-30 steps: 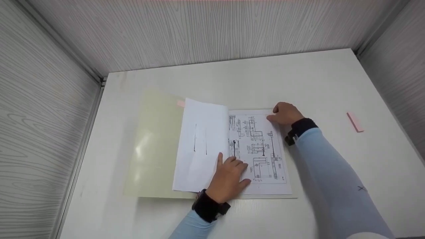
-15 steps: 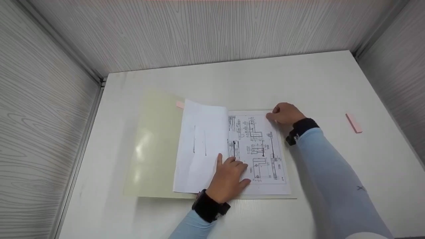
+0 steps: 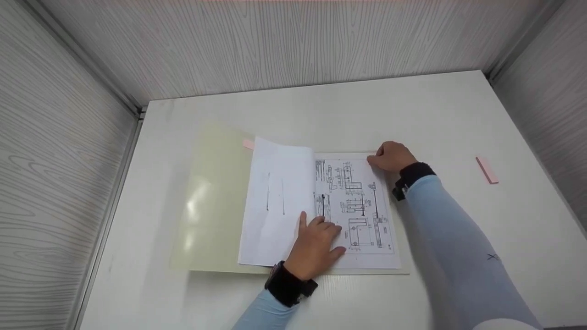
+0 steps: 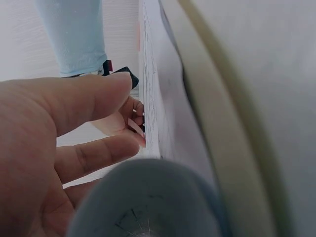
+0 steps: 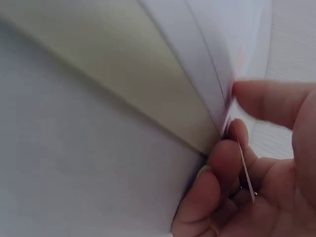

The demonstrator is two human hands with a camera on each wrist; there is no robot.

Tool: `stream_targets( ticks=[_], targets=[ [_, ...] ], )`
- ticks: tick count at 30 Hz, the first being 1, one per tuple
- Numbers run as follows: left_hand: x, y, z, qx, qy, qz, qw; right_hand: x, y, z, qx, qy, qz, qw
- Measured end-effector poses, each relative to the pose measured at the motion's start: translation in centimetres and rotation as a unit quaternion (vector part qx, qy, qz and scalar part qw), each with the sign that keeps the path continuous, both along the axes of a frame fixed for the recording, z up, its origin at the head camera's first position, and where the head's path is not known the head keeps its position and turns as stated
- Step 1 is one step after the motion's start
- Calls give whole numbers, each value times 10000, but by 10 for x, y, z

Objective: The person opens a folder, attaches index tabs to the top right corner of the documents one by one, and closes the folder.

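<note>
An open pale yellow folder lies with its cover spread left. Its turned page has two dark lines and a pink sticky tab beside its upper edge. My left hand rests near the fold, fingers spread over the turned page and the printed page with technical drawings. My right hand pinches the printed page's upper right corner, thumb on top and fingers curled under. In the right wrist view, a thin pale slip sticks out from the page edge among the fingers, seen edge-on.
A narrow pink sticky-note pad lies on the white table, right of the right hand. Wood-grain panels stand behind the table and on both sides.
Hardly anything differs. The right hand keeps its pinch at the page corner, its wrist shifting slightly left in the last half second. The left hand stays in place.
</note>
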State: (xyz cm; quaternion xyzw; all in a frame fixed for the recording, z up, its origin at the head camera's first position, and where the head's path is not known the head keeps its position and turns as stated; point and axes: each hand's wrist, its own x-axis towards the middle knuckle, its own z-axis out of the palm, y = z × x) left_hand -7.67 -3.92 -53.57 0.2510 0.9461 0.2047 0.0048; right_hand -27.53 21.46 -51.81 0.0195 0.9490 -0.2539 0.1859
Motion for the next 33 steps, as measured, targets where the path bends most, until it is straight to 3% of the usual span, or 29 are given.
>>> stream_targets(
  ticks=[8,16,26,33],
  targets=[
    [0,0,1,11,-91,25,10000,0,0,1,96,128,141,9998],
    [0,0,2,-1,-34,23,10000,1,-2,-1,78,-121,101,9998],
    [-2,0,2,-10,109,3,9999,-7,11,-2,68,-369,515,9980],
    [-1,0,3,35,-3,25,10000,-9,16,-5,-29,-586,483,9971]
  ],
)
